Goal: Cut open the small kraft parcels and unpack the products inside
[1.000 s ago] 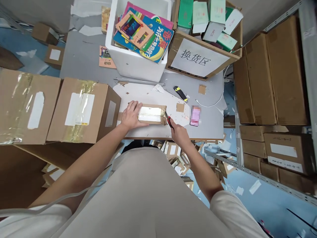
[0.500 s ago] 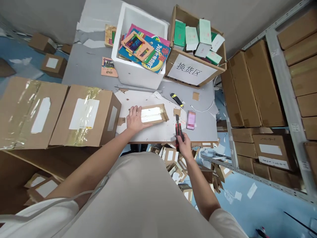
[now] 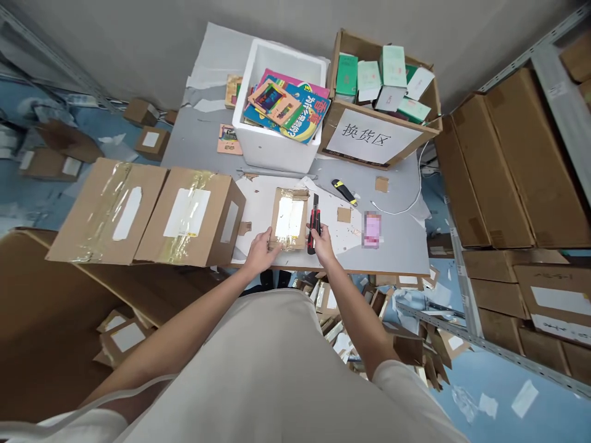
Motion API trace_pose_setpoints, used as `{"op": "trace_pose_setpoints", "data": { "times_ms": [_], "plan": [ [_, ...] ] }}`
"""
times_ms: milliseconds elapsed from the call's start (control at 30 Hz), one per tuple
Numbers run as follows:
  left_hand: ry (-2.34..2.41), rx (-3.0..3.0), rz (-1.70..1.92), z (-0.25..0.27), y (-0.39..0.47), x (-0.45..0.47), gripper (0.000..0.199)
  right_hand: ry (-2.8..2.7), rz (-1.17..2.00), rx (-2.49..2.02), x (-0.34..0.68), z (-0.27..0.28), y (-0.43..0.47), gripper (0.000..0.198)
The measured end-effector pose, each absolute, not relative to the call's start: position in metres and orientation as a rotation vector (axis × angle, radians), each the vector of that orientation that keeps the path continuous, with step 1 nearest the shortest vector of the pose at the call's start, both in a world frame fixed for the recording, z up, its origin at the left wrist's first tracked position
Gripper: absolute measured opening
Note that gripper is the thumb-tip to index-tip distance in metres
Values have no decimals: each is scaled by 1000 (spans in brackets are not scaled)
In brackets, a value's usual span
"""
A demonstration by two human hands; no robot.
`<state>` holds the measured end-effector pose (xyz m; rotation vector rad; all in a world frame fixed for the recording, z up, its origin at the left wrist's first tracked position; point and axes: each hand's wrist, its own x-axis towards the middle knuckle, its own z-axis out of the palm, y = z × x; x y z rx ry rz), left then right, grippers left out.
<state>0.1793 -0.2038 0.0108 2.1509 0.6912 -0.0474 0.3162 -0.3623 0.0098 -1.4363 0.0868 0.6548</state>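
Note:
A small cardboard box [image 3: 290, 216] with a white label and shiny clear tape lies on the white-covered part of the table, its long side pointing away from me. My left hand [image 3: 262, 251] grips its near left corner, thumb along the near edge. In my right hand [image 3: 323, 244] is a red and black box cutter [image 3: 314, 223], held upright along the box's right side with its tip pointing away from me. Whether the blade is out is hard to make out. The right fingertips are close to the box's right edge; contact is unclear.
A yellow and black cutter [image 3: 344, 192], a phone [image 3: 372, 230] and cardboard scraps [image 3: 344, 215] lie to the right. Behind stand a white foam box [image 3: 277, 147] of books and a carton [image 3: 332, 144] of green boxes. Large taped cartons [image 3: 217, 231] stand left; shelves [image 3: 466, 283] right.
The small box has turned from lying crosswise to pointing away from me. My left hand has shifted to its near left corner. My right hand has brought the box cutter left, beside the box.

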Motion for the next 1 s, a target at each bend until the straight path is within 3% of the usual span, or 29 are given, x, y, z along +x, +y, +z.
{"op": "trace_pose_setpoints", "data": {
  "times_ms": [333, 533, 800, 1000],
  "plan": [
    [463, 2470, 42, 26, -139, 284, 70, 362, 689, -1249, 222, 8, -416, 42],
    [324, 2555, -230, 20, -128, 329, 64, 398, 775, -1030, 205, 7, -388, 49],
    [682, 2626, -267, 40, -144, 265, 52, 275, 558, -1230, 301, 8, -394, 38],
    [711, 2472, -159, 31, -164, 202, 58, 96, 611, -1496, 385, 7, -388, 41]
  ]
}}
